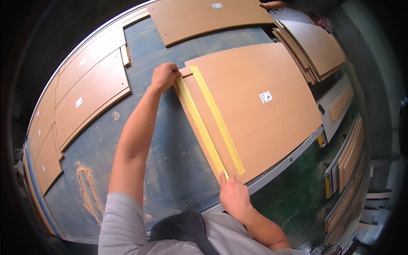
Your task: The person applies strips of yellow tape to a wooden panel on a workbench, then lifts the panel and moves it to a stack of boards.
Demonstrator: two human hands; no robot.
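A wood-coloured panel (272,70) lies in front of me, a white label (265,97) stuck on its face. Two strips of yellow tape run along its left side. The outer tape strip (199,121) follows the left edge; the inner tape strip (216,119) lies a little to its right. My left hand (165,76) is closed at the far end of the outer strip, by the panel's far left corner. Down at the near left corner, my right hand (235,195) pinches the near end of that strip, forefinger and thumb on either side of it.
A blue, dust-marked worktable (170,157) carries more panels (91,93) at the left and a large panel (208,19) at the far side. Stacked boards (312,46) stand at the far right. Another person's hand (274,4) shows at the top. Sawdust (87,191) lies at the near left.
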